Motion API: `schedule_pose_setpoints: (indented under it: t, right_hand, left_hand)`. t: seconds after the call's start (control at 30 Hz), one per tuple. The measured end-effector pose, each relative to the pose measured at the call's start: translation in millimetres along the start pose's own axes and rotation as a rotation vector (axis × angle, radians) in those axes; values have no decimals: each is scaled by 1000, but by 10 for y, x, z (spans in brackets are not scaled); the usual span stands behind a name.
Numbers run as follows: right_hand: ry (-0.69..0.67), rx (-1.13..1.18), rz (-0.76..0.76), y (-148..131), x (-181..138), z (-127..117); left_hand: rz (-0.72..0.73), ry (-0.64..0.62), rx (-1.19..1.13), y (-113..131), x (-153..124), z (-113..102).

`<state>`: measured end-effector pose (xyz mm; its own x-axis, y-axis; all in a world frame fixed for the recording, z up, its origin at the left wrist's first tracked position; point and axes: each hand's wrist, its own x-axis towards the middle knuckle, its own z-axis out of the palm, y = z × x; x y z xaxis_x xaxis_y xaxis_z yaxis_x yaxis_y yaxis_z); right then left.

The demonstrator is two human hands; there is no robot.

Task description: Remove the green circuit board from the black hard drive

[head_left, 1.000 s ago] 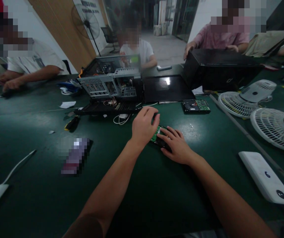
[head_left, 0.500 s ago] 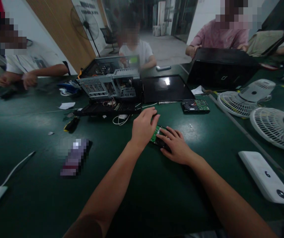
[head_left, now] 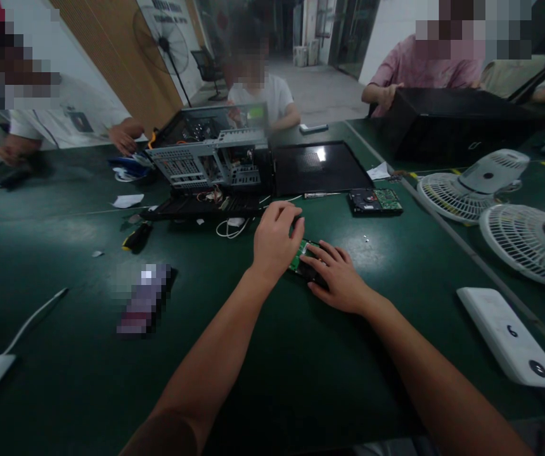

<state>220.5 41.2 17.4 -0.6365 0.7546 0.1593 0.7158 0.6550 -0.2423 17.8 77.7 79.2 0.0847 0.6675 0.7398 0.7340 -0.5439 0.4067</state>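
Hard drive [head_left: 302, 261]: lies flat on the green table [head_left: 277, 380], green circuit board up, mostly covered by both hands.
Left hand [head_left: 275, 242]: over the drive's 11 o'clock end, fingers bent and held together; I cannot tell whether they pinch anything.
Right hand [head_left: 338, 278]: palm down at the drive's 4 o'clock side, fingers slightly spread and laid flat on it.
Open room: bare table from 5 through 9 o'clock of the drive, and a clear patch at 2 o'clock.
Edges: a raised strip [head_left: 443, 231] runs along the table at 3 o'clock; two white fans [head_left: 524, 244] lie beyond it.
Computer case [head_left: 210, 155]: at 11 o'clock, side open, with a metal frame and loose wires inside.
Black panel [head_left: 320, 168]: flat at 12 o'clock, just beside the case.
Second drive [head_left: 376, 201]: at 1 o'clock, well apart.
Screwdriver [head_left: 137, 236]: at 9 o'clock, well apart.
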Motion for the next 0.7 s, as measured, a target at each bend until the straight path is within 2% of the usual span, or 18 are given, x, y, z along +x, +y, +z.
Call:
schedule_pose_setpoints:
  t: [0.43, 0.7]
  right_hand:
    - [-5, -5, 3, -6, 5, -3]
    - [0, -8, 4, -3, 6, -4]
  left_hand:
    - [-21, -55, -28, -21, 3, 0]
    - [-87, 9, -99, -57, -33, 63]
